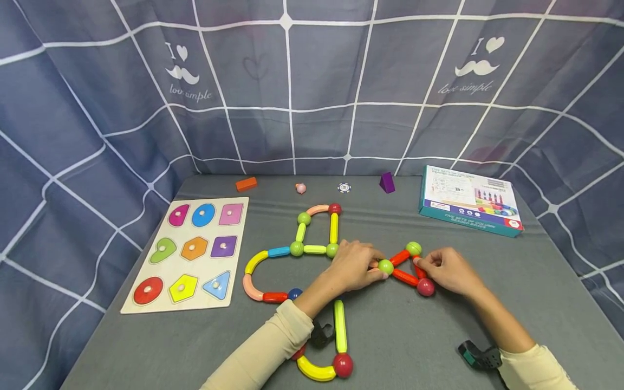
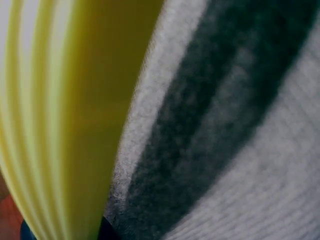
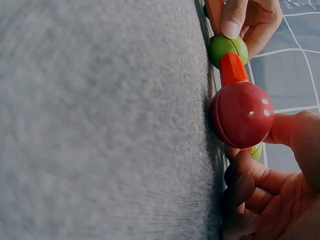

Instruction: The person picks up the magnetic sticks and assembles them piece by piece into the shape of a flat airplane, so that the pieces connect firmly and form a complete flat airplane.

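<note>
On the grey table lies a figure of magnetic rods and balls. At its right, three red rods form a triangle with a green ball (image 1: 385, 266) on the left, another green ball (image 1: 413, 248) at the top and a crimson ball (image 1: 426, 287) below. My left hand (image 1: 355, 264) pinches the left green ball, its thumb (image 3: 232, 25) on that ball in the right wrist view. With thumb and fingers my right hand (image 1: 446, 269) pinches the red rod (image 1: 418, 266) on the triangle's right side. A yellow-green rod (image 2: 55, 120) fills much of the left wrist view.
Left of the hands stretches the figure's loop, with a blue rod (image 1: 279, 251) and a red rod (image 1: 275, 297); my left forearm hides part. A shape puzzle board (image 1: 238, 295) lies left, a teal box (image 1: 470, 200) back right. An orange block (image 1: 246, 184) and purple prism (image 1: 387, 183) sit behind.
</note>
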{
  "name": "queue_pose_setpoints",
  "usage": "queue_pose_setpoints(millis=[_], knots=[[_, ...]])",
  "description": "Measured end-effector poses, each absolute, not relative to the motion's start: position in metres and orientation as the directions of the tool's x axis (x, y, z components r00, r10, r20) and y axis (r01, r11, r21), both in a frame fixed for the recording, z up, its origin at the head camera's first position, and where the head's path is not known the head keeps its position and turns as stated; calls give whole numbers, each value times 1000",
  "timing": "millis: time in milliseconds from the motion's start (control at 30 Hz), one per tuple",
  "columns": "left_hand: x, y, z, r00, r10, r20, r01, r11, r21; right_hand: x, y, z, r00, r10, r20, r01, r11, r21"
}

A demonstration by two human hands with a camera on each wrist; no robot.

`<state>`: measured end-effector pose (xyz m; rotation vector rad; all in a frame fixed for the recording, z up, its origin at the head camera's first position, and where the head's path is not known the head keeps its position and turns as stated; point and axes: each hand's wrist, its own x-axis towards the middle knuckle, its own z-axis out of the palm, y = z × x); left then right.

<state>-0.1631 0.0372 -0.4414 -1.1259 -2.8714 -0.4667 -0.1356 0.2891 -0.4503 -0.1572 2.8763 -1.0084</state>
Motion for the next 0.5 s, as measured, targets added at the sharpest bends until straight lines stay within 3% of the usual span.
queue_pose_setpoints(millis=[300, 500], knots=[[-158, 10, -422, -719, 681, 142, 691, 676, 257, -131, 290, -455, -993, -110, -42, -57, 762, -645], [-160, -55, -406, -789, 572, 224, 614, 739, 275, -129, 297, -457, -995, -100, -20, -63, 761, -646]])
